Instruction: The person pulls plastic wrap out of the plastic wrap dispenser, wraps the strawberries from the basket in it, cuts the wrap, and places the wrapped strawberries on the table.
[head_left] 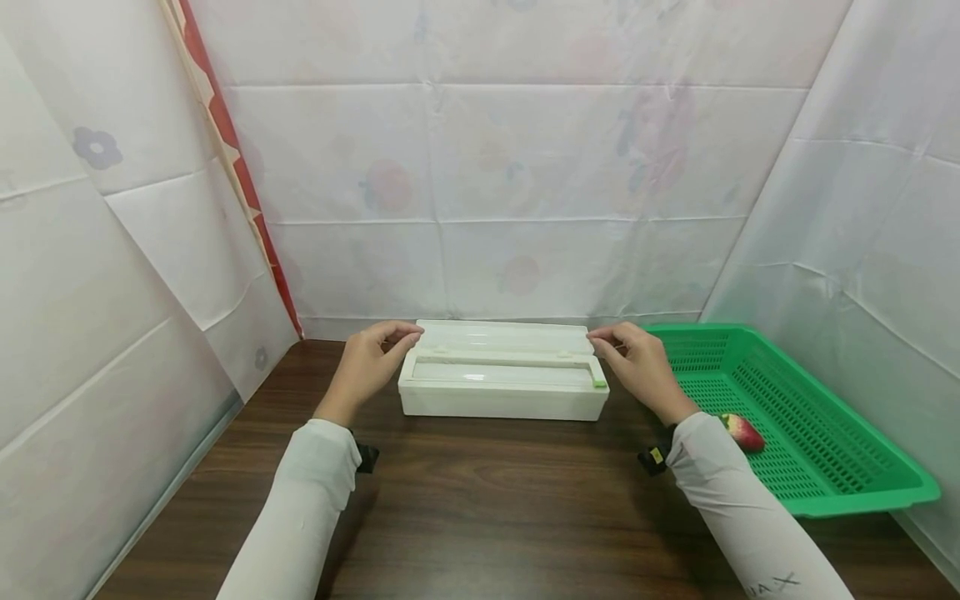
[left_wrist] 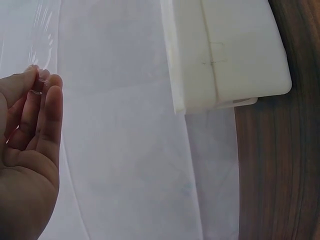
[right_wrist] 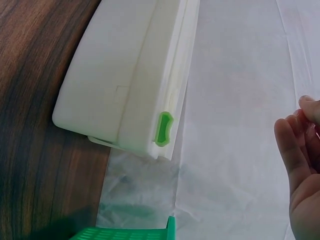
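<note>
A long white cling film dispenser [head_left: 502,404] stands on the table in the head view, its lid [head_left: 502,335] raised at the back. A green slide cutter [right_wrist: 163,129] sits at the right end of its top edge. My left hand [head_left: 367,367] pinches a clear, shiny sheet of cling film [left_wrist: 42,45] between thumb and fingertips, off the left end of the box. At the opposite end my right hand [head_left: 641,367] has thumb and fingertips together on the film's other side, the film there being nearly invisible.
To the right, a green plastic basket [head_left: 862,507] holds a red fruit [head_left: 744,433] with a pale top, partly behind my right forearm. A brown wood-grain table [head_left: 495,508] lies under everything. Pale patterned sheeting [head_left: 525,167] hangs at the back and both sides.
</note>
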